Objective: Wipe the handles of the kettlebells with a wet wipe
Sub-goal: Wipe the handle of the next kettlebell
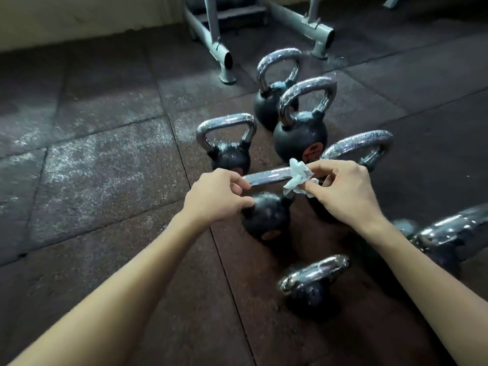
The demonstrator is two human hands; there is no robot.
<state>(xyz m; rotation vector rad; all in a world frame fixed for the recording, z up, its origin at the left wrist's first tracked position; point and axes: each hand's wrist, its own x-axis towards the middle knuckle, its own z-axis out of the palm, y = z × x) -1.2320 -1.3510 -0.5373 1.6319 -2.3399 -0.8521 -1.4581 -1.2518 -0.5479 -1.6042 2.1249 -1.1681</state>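
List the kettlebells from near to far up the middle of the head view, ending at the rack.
Nearest kettlebell → held kettlebell → middle kettlebell → farthest kettlebell → rack.

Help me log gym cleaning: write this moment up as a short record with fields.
left grip: holds the left end of the handle of the middle kettlebell
right grip: pinches the crumpled white wipe against the right part of that handle
other kettlebells: several stand upright around it on the rubber floor, none touched
background: grey metal rack at the far side
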